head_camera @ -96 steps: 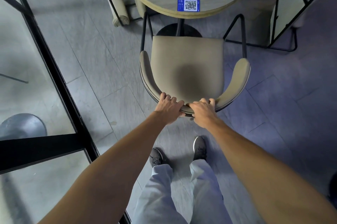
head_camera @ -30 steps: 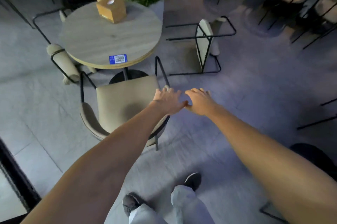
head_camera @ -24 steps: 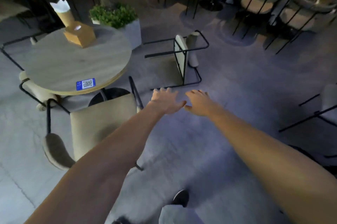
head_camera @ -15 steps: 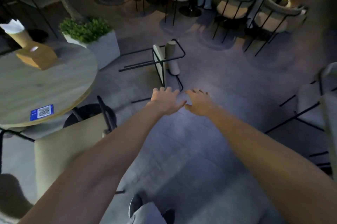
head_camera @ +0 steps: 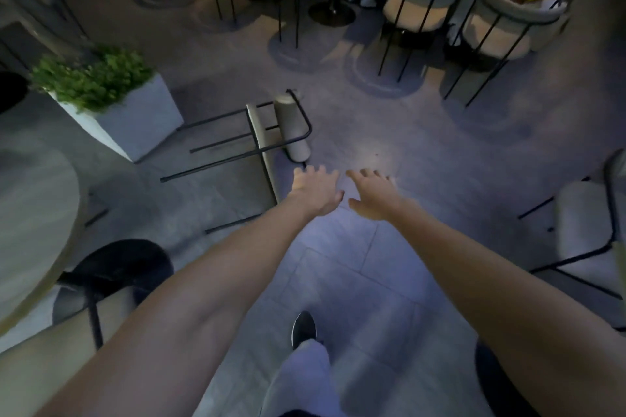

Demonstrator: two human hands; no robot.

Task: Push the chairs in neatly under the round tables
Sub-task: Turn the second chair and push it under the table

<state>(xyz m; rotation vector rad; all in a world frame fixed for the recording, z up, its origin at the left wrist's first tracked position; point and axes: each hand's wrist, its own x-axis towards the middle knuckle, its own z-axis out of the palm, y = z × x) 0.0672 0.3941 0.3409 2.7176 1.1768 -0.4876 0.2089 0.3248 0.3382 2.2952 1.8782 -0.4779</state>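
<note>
- Head view: left hand [head_camera: 315,193] and right hand [head_camera: 372,194] both released, empty, just by the toppled chair [head_camera: 292,126] on the floor beside the planter [head_camera: 135,125].
- Righting it carelessly could swing its legs into the planter.

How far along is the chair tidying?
Done: the near chair looks tucked at the round table. In hand: nothing; left hand and right hand are open, reaching toward the tipped-over chair. Left: stand it up and push it in; the chair at right may need pushing too.
</note>
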